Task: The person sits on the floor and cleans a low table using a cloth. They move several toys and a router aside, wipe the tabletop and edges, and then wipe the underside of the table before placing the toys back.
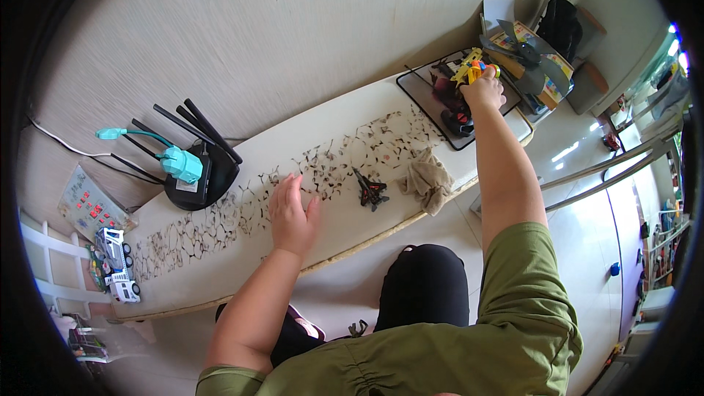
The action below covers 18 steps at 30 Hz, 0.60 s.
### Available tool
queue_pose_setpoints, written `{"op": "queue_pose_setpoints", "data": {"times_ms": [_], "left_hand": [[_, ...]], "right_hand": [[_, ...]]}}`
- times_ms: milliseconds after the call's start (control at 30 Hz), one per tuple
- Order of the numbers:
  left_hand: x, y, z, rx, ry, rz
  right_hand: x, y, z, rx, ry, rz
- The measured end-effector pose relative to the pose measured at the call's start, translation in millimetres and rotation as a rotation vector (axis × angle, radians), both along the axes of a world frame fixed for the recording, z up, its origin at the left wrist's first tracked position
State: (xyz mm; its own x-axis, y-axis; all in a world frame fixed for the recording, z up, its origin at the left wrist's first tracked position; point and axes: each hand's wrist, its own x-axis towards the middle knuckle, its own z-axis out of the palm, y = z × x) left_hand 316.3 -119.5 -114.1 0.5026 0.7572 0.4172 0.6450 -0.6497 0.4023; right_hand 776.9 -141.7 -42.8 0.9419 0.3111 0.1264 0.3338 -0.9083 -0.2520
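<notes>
At the far right end of the long white bench top [341,236], my right hand [485,93] grips a yellow toy [468,69] with blue and orange parts. The toy is over a dark-rimmed mat or tray [423,88], and its exact kind is partly hidden by the fingers. Holding nothing, my left hand [294,217] is over the dark mottled band of the bench top, thumb apart from the fingers. Between my two hands lies a dark toy jet plane [371,190] with orange marks. Beside it is a crumpled beige cloth [428,181].
A black router [206,176] with several antennas and a turquoise plug adapter [181,165] stands on the left. A white toy truck [118,267] sits at the left end. Grey fan blades [528,55] stand at the far right, near metal rails [599,176].
</notes>
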Motion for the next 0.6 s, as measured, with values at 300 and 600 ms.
{"op": "queue_pose_setpoints", "data": {"times_ms": [300,600], "left_hand": [[2,-1,4,-0.027,0.01,0.014],[3,-1,3,-0.006,0.008,0.009]], "right_hand": [[32,-7,-19,0.174,-0.052,0.15],[46,-16,4,0.247,-0.031,0.689]]}}
